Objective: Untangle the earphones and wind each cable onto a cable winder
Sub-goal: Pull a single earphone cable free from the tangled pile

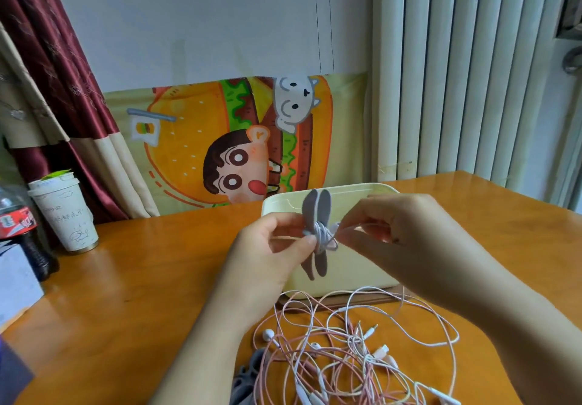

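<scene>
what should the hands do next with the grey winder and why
Probably wrap the last short end one more turn round the middle of the grey winder. The left hand pinches it, white cable coils at its waist, and the right hand pinches the little that remains loose beside it.

My left grip covers the near side of the grey winder, so I cannot see how much white cable sits under its thumb. The right grip hides where that cable runs between its pinching fingers. Behind both grips the cream box is partly blocked. Below the left grip, dark grey winders lie half under the earphone tangle, cut by the bottom edge; I cannot tell how many. Far left of the grips, a cola bottle is cropped.
</scene>
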The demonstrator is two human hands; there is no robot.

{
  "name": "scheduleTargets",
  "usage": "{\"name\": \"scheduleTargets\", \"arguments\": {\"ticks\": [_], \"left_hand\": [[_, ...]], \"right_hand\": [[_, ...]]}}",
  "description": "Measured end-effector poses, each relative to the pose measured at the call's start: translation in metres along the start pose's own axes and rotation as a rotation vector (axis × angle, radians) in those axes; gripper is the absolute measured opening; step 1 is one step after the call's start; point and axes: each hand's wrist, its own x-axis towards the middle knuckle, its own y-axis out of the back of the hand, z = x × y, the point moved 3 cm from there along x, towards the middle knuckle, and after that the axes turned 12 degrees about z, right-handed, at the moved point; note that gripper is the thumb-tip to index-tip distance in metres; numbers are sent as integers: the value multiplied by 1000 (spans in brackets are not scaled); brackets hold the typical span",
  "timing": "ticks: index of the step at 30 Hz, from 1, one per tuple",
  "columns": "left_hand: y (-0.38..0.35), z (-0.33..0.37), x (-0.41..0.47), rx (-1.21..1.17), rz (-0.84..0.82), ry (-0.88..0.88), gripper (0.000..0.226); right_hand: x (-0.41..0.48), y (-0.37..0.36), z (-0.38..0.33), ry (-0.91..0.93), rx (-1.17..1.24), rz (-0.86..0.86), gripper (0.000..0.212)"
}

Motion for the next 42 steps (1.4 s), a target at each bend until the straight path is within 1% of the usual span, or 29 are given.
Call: {"name": "scheduleTargets", "arguments": {"ticks": [3,6,8,9,11,12,13,14,16,17,19,21,22,25,28,30,32,36,39,42], "left_hand": [[-3,5,-5,32,-157,-5,20],[-3,5,-7,38,-272,2,23],[-2,3,-8,-30,-351,21,28],[-2,3,-9,-69,-389,28,30],[-3,6,-11,-190,-461,44,27],[-5,8,-13,-277,-497,54,24],[-8,11,-14,-376,-528,62,24],[-10,12,-14,-487,-538,68,29],[-13,16,-12,-700,-491,78,41],[-13,17,-10,-771,-419,98,39],[-11,12,-2,-833,-200,177,27],[-8,3,4,-863,13,275,28],[-7,-2,6,-869,87,314,30],[-7,-14,7,-838,208,416,24],[-12,-27,6,-776,234,509,10],[-15,-33,4,-689,231,517,11],[-17,-38,3,-573,199,471,12],[-20,-38,-1,-317,117,349,15],[-20,-33,-1,-173,77,251,14],[-21,-26,-1,-104,38,176,16]], "right_hand": [[2,9,1,17,0,47,2],[3,13,8,-9,9,43,12],[5,17,14,-16,59,77,8],[5,18,17,-33,114,89,6],[7,16,24,-99,274,82,21],[7,12,28,-152,382,71,23],[6,6,30,-212,483,57,20],[5,-2,32,-269,572,34,15],[2,-21,34,-348,635,-2,9],[-1,-30,34,-376,615,-11,11],[-4,-41,34,-416,568,-13,18],[-5,-43,31,-418,507,-26,20],[-5,-44,29,-390,459,-49,20],[-7,-45,21,-298,327,-176,19],[-9,-43,18,-258,190,-250,21],[-9,-39,20,-232,112,-246,21],[-10,-35,16,-191,60,-266,22],[-11,-34,5,-45,-16,-312,27],[-7,-26,5,-32,-36,-259,25],[-3,-16,10,-50,-23,-170,19]]}}
